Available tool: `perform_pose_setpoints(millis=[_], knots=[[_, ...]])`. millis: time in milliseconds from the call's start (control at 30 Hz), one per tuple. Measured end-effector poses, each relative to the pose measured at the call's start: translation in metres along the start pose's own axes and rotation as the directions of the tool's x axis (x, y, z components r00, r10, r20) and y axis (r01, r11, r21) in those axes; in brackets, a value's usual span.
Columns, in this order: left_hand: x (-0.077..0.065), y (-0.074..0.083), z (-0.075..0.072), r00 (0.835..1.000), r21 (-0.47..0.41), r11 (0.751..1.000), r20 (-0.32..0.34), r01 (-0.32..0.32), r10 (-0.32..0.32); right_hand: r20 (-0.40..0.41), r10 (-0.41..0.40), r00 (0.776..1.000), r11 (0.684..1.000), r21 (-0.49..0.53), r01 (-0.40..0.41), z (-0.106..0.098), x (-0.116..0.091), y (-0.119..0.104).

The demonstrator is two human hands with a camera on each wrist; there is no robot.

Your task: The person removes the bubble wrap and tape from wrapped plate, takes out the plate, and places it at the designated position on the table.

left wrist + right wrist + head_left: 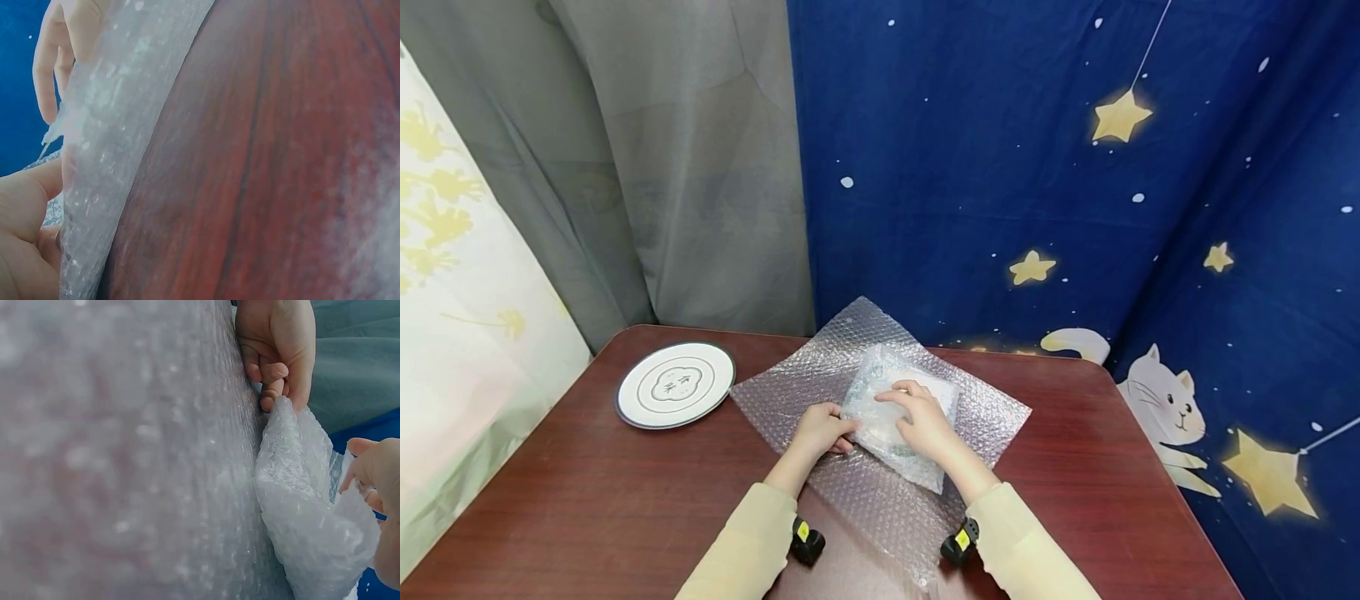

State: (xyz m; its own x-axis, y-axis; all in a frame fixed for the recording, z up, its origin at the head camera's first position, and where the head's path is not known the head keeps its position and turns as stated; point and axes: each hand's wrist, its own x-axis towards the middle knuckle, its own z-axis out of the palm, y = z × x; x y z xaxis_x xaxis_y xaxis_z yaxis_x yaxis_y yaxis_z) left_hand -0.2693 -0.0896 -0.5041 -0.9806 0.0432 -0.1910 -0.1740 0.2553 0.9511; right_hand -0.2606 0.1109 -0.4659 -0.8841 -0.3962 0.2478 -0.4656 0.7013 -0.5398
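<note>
By the left hand (822,429), the flat, whitish bubble-wrap packet (882,423) is pinched between thumb and fingers at its nine o'clock edge. By the right hand (923,423), whose grip is released with the fingers lightly bent, the packet's upper face is touched. The packet is laid on a transparent, four-cornered bubble-wrap sheet (805,375), spread upon the dark red wooden worktop (1075,467). At nine o'clock from the packet, a round white plate (638,387) with dark rim is placed.
</note>
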Motion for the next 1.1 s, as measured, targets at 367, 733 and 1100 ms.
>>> perform_pose_setpoints(millis=[367,733,1100], knots=[[0.001,0.0,0.0,1.0,0.003,1.0,-0.006,-0.011,0.011,-0.072,0.014,0.997,0.998,-0.066,-0.019,-0.006,-0.01,-0.003],[0.0,-0.001,0.0,1.0,0.025,0.999,-0.01,-0.028,0.028,-0.181,0.087,0.98,0.994,-0.056,-0.099,-0.013,-0.031,0.001],[-0.002,-0.002,0.001,0.999,0.024,0.999,-0.022,-0.041,0.042,-0.3,0.163,0.94,0.986,0.025,-0.163,-0.018,-0.05,0.008]])
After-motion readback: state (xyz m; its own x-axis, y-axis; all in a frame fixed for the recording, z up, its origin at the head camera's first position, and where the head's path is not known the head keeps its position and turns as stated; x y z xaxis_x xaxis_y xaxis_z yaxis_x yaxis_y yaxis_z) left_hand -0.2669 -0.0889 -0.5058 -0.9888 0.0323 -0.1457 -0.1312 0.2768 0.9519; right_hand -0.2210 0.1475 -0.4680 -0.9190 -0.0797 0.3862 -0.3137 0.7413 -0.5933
